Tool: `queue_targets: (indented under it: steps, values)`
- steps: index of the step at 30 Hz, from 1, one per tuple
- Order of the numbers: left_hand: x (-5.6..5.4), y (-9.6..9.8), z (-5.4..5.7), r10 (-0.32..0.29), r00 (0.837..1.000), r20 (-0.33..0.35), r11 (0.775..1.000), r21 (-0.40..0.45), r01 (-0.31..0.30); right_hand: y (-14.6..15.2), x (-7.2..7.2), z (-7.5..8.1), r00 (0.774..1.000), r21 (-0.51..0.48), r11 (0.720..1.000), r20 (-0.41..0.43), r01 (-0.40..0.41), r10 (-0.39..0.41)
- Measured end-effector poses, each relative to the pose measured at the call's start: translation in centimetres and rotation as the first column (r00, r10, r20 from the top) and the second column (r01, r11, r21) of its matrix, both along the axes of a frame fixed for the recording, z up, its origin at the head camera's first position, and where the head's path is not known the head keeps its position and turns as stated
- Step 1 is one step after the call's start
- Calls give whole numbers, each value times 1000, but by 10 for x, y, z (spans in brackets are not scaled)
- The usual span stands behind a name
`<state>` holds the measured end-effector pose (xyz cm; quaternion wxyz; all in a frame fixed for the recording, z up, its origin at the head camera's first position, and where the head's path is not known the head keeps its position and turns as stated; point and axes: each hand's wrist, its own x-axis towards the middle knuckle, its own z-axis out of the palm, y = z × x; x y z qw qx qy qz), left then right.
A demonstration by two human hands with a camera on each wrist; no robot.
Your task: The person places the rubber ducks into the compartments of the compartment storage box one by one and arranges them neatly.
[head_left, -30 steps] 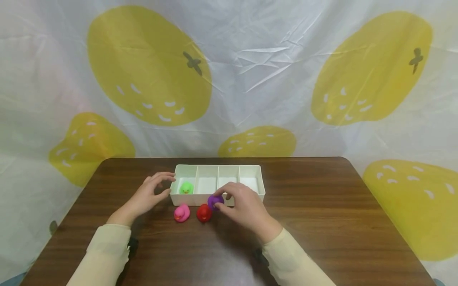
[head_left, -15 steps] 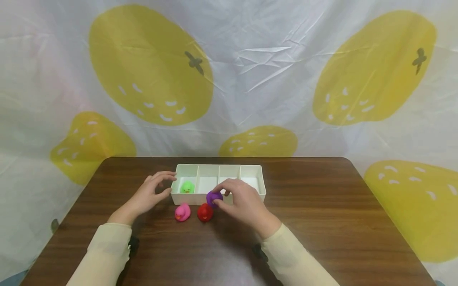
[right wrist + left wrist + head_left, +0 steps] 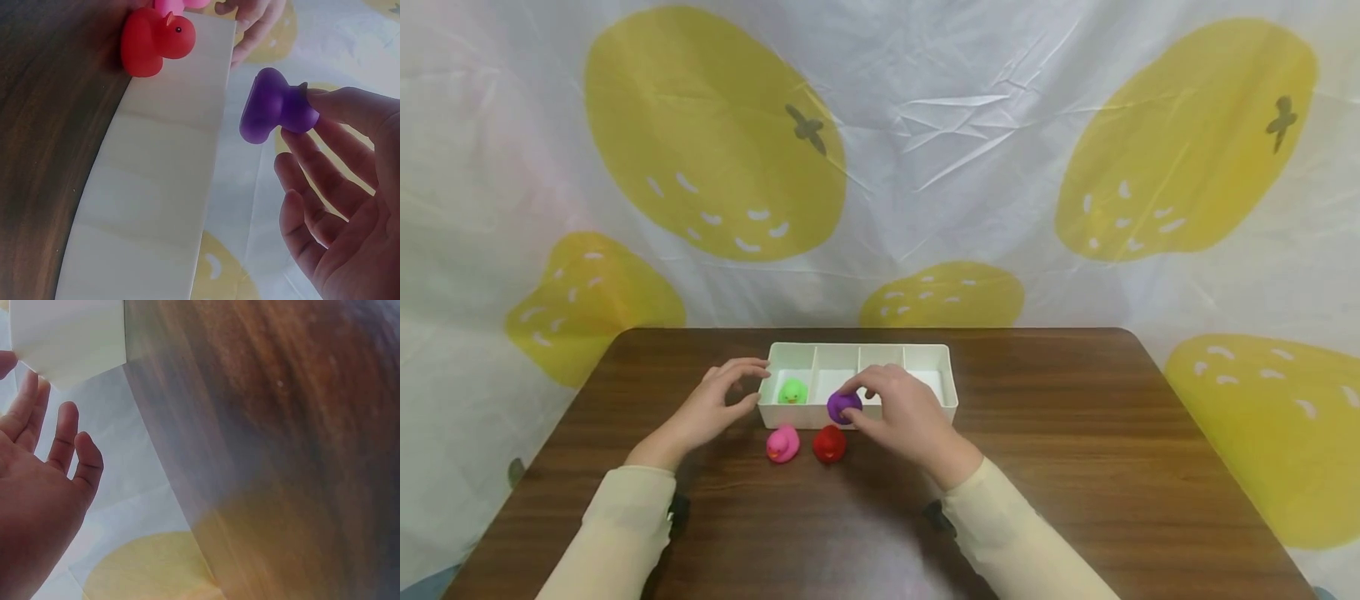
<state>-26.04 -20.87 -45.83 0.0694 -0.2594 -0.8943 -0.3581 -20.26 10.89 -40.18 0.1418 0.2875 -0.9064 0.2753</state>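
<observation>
I record one purple duck (image 3: pixel 279 107), gripped at its head between the thumb and fingers of the right hand (image 3: pixel 902 417). Its colour is an even, deep purple with a soft, matt finish. The body is rounded, narrows at the neck and has a flattish base facing away from the palm; a small pointed tip shows beside the thumb. On my head feed it lines up with the front wall of the white tray (image 3: pixel 808 418), at the second compartment from the left; contact I cannot tell. The left hand (image 3: pixel 707 408) holds nothing, fingers loosely extended at the tray's left end. A green duck (image 3: pixel 792 392) sits in the leftmost compartment; a pink duck (image 3: pixel 784 444) and a red duck (image 3: pixel 830 445) stand on the table (image 3: pixel 1075 467) before the tray.
</observation>
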Motion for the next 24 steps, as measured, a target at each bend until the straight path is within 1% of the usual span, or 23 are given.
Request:
queue_targets:
  steps: [3,7,15,24]
  values:
    - [0,0,-1,5,1000,22,1000,-3,-5,0,-2,0,1000,-1,1000,7,-1,1]
    - [0,0,-1,9,999,32,1000,-14,-9,-1,-2,0,1000,-5,1000,10,-2,3]
    - [-1,0,-2,8,999,35,1000,-13,-7,-2,-5,-1,1000,-17,1000,9,1,-1]
    - [-1,-1,-2,4,1000,28,1000,1,-4,-5,-10,-2,999,-22,1000,32,8,-7]
